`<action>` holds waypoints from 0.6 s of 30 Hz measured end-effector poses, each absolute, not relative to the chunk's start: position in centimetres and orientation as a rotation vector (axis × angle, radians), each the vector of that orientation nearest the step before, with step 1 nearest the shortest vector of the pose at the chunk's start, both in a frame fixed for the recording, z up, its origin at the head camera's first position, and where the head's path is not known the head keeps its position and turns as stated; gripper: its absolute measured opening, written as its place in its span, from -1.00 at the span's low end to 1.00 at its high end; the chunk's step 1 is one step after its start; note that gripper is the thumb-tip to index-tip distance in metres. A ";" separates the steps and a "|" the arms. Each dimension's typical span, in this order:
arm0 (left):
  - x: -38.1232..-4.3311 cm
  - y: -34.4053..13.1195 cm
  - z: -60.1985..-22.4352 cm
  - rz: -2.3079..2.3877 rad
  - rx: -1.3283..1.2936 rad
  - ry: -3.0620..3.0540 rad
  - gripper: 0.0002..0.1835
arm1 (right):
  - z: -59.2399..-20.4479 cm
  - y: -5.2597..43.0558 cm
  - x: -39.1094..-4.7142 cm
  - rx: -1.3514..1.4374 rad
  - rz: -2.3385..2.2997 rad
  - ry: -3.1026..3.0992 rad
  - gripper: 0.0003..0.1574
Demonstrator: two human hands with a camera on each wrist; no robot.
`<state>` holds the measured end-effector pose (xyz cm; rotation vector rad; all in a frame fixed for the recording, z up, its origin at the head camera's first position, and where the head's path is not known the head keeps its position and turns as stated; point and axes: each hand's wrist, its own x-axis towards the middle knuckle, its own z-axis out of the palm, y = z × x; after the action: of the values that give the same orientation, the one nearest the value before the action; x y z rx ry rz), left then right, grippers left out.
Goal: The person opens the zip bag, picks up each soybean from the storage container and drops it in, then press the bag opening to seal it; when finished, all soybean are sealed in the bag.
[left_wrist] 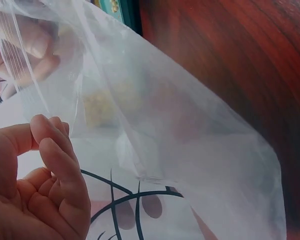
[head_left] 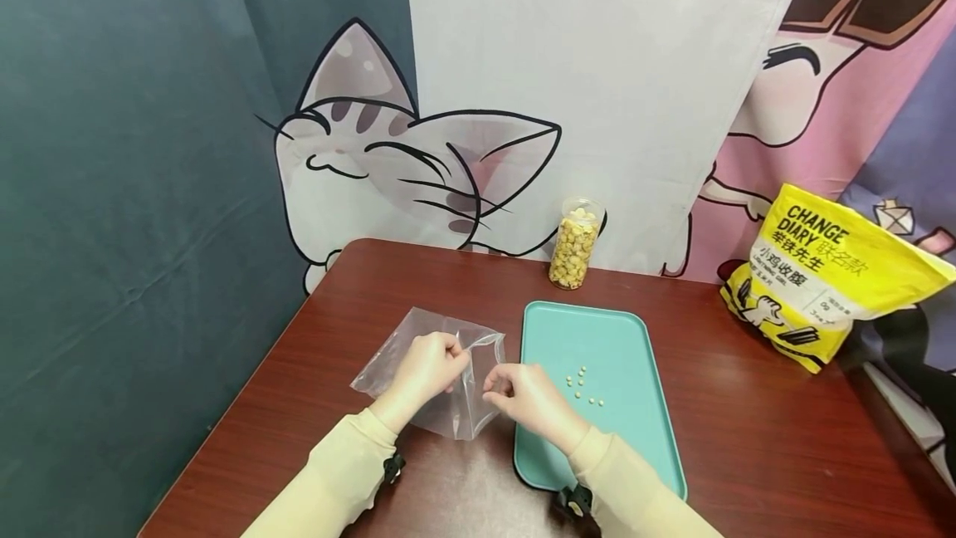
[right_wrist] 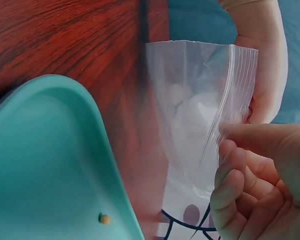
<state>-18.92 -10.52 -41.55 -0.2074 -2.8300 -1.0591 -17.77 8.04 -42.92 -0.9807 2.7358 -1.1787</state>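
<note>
Rising behind clear bag (head_left: pixel 451 411) and reddish table (head_left: pixel 747 438) — cat-printed backdrop (head_left: pixel 523 48).

The reddish-brown bench (head_left: pixel 747 438) carries a filled clear jar (head_left: pixel 574 249) at its back edge, a teal tray (head_left: pixel 597 339) nearer its middle, and a yellow bag (head_left: pixel 814 281) by its back right corner.

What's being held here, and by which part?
A clear zip bag, near its zip-lined mouth: the left hand pinches there, and the right hand seems to as well.
</note>
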 end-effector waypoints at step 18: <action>-19.0 -10.8 -41.8 -1.052 -0.207 -2.812 -0.70 | -42.7 11.4 -18.3 -0.822 -1.341 2.832 -0.90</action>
<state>-19.00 -10.75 -41.78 -0.2069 -2.8115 -1.0521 -18.27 11.38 -42.66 -0.8223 2.8324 -1.3411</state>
